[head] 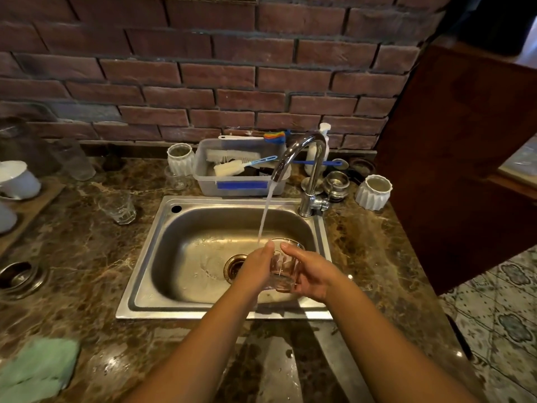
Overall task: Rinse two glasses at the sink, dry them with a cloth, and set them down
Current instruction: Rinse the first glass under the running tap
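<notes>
Both hands, left hand (257, 264) and right hand (312, 274), are clasping a clear faceted tumbler (284, 267) over the steel sink (151, 254), near its front edge, beside the tap's running stream (266, 212). Rinsing is under way; next the tumbler probably needs drying with the pale green cloth (37, 369) at the counter's front-left corner, while a second clear glass (117, 206) is waiting by the sink's back-left corner.

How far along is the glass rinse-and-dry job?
Early. Nothing looks finished. In hand: both hands, left and right, hold one glass under the running tap over the sink. Left: the second glass waits on the counter; the cloth lies unused.
</notes>
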Available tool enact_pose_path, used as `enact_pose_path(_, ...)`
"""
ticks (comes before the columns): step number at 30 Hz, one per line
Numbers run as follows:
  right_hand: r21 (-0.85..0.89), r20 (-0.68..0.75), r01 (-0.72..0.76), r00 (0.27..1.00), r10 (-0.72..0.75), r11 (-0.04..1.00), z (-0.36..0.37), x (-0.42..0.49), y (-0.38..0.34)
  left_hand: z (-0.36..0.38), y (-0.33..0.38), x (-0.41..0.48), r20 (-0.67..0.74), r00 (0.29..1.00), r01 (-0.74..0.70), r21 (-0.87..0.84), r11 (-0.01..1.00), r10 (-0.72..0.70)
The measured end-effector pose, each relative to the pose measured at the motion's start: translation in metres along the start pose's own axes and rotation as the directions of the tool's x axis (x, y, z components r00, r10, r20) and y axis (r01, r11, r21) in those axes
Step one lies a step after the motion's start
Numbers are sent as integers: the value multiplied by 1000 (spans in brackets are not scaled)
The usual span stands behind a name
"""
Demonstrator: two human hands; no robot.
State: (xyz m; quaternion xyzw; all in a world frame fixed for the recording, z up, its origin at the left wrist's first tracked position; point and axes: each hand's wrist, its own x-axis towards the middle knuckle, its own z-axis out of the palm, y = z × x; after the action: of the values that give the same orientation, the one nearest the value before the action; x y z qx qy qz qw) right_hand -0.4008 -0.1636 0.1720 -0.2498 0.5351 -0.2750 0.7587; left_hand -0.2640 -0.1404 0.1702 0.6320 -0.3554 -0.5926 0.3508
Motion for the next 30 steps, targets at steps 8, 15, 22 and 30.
enact_pose_path(8, -143, -165, 110, 977, -134, 984, -72, 24, -12, 45, -37, 12, 135, 968, -244, 278, 929, 213)
enact_pose_path(15, -518, -273, 325, 814, -512, 792, -128, 49, -2, 55, -90, 24, 245, 963, -263, 764, 590, 112)
enact_pose_path(22, -613, -333, 316, 727, -600, 724, -164, 65, -11, 41, -127, 49, 178, 983, -183, 970, 158, 43)
enact_pose_path(30, -594, -431, 295, 668, -606, 748, -183, 91, -21, 33, -151, 58, 239, 951, -263, 959, 105, 196)
